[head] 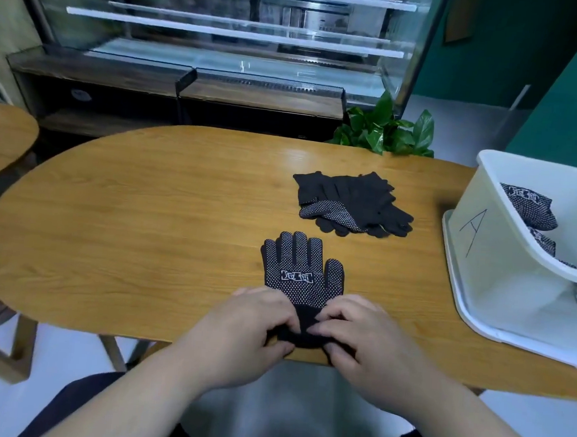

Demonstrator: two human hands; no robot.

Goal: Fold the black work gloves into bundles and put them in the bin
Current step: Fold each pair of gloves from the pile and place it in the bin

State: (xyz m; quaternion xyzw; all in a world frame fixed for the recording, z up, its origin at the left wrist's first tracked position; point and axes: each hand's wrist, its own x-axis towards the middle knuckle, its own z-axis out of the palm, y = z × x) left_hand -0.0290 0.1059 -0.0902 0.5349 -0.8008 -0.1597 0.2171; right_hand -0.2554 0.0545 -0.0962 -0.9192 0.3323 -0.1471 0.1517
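My left hand (pixel 249 321) and right hand (pixel 358 329) pinch the black dotted knit glove (pixel 302 274); uneven rolling could skew it beyond my grip

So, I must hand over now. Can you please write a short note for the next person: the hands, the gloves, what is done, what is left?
Hands: left hand and right hand both pinch the cuff of the dotted glove, which lies flat, palm up, at the near edge of the table.
Farther back, right of centre: pile of loose gloves.
At the right: bin, marked A, with at least two bundles inside.
Done: those bundles.
Left: fold this glove, bin it, then work through the pile.
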